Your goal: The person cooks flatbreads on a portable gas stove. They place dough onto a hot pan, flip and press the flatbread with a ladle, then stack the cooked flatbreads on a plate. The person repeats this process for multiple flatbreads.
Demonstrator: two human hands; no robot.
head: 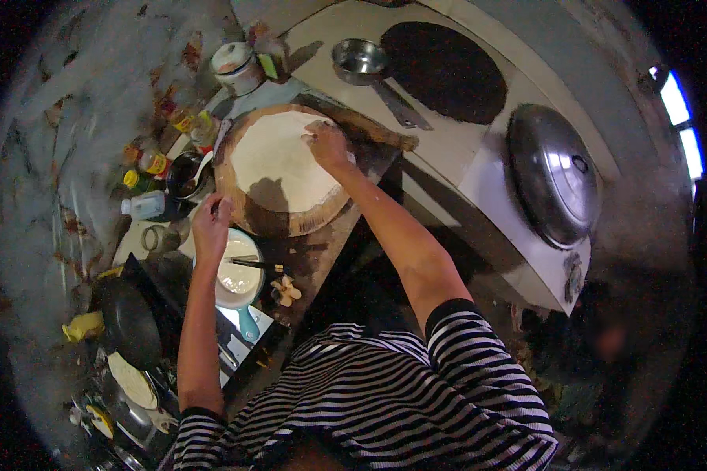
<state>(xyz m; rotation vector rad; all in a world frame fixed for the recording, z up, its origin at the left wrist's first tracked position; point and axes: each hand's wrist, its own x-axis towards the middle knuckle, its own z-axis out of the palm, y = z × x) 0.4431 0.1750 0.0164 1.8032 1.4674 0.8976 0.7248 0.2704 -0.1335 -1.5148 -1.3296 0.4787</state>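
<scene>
A broad, thin sheet of pale dough (pixel 283 165) covers most of a round wooden board (pixel 247 215). My right hand (pixel 327 144) is over the upper right part of the dough, fingers bent downward; whether they pinch it cannot be told. At the board's lower left edge is my left hand (pixel 212 215), raised with its fingers curled, and nothing plain to see in them. Just below that hand stands a pan of creamy white batter (pixel 238 277) with a teal handle, and dark chopsticks (pixel 256 264) lie across it.
Left of the board are a dark bowl (pixel 185 176) with a white spoon, bottles (pixel 144 205) and a glass jar (pixel 160 238). A rolling pin (pixel 383 132) lies behind it. A steel saucepan (pixel 359 59) and a large domed lid (pixel 557 176) are farther right. A dark pan (pixel 129 321) stands lower left.
</scene>
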